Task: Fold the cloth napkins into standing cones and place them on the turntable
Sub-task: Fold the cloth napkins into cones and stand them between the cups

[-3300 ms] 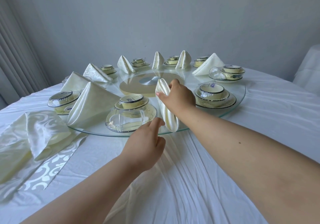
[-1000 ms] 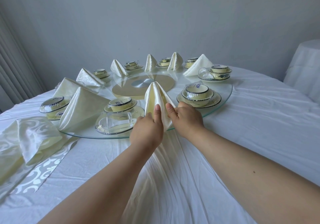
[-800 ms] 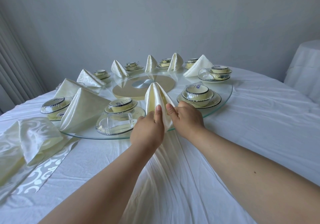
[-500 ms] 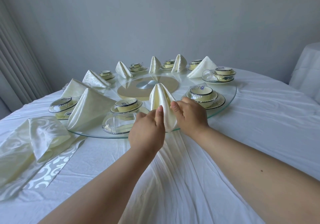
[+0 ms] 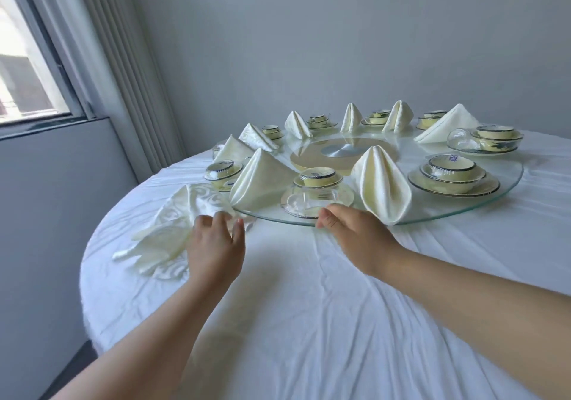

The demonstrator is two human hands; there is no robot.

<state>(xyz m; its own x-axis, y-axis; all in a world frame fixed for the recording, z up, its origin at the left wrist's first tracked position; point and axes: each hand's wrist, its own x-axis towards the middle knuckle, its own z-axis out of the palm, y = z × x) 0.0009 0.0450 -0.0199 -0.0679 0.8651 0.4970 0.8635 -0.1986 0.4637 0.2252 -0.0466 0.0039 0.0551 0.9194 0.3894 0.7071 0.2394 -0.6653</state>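
Observation:
A freshly folded cream napkin cone (image 5: 383, 183) stands free on the near edge of the glass turntable (image 5: 494, 197). Several more cones ring the turntable, such as one at the near left (image 5: 259, 180) and one at the back (image 5: 350, 118). A pile of unfolded patterned napkins (image 5: 173, 223) lies on the white tablecloth to the left. My left hand (image 5: 216, 240) hovers beside that pile with loosely curled fingers, holding nothing. My right hand (image 5: 349, 229) reaches forward, its fingertips touching the turntable's front rim left of the new cone.
Wrapped yellow bowl-and-plate sets sit between the cones, one (image 5: 318, 188) just past my right fingertips and another (image 5: 452, 174) at the right. The round table's edge (image 5: 92, 245) drops off at the left, near a curtain (image 5: 123, 75) and a window.
Both hands have let go of the cone, which stays standing. My left hand moved left toward the napkin pile and my right hand moved to the glass rim. The view swung left.

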